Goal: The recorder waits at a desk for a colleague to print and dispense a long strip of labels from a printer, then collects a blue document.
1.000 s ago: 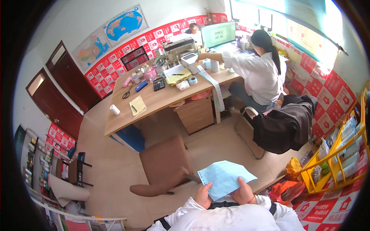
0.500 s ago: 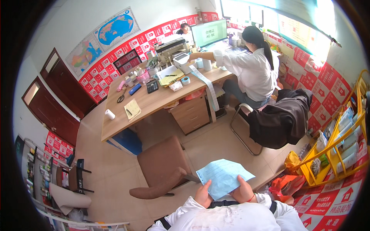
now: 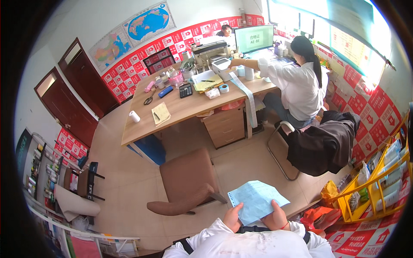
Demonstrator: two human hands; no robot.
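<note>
I hold a light blue sheet of paper (image 3: 256,199) in front of my chest with both hands. My left hand (image 3: 232,217) grips its lower left edge, thumb on top. My right hand (image 3: 276,216) grips its lower right edge; a red cord circles that wrist. The sheet is tilted, with a perforated strip along its left side. My white sleeves fill the bottom of the view.
A brown chair (image 3: 186,182) stands just ahead of me on the left. Beyond it is a long wooden desk (image 3: 142,129) with a printer, calculator and papers. A person in white (image 3: 297,86) sits at its right end. A jacket-draped chair (image 3: 322,144) and yellow rack (image 3: 378,189) stand on my right.
The view has shifted slightly, so the desk and seated person sit lower in the frame. The blue sheet stays in both my hands with the same grip.
</note>
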